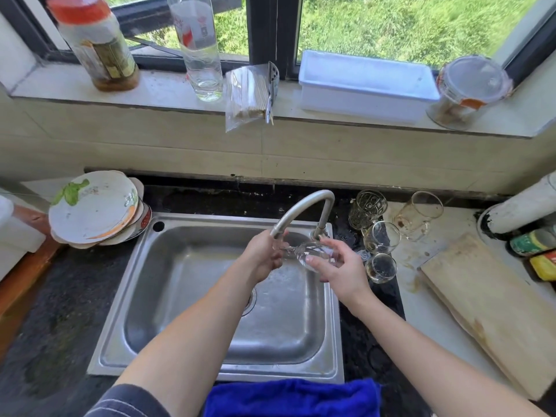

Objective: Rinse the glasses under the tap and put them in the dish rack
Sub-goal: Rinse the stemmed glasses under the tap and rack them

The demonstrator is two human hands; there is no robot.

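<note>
Holding a clear, round-bowled stemmed glass (313, 254) at centre frame, just below the spout of the curved grey metal tap (301, 206), above the square steel sink (180, 266)
Lying on its side, long axis left to right, stem pointing left, bowl right; gripped at the stem by the curled left hand (264, 257), clasped round the bowl by the right hand (340, 272)

Counter (60, 311): plates (93, 206) left; glasses (382, 236), cutting board (487, 308) (stained) right
</note>
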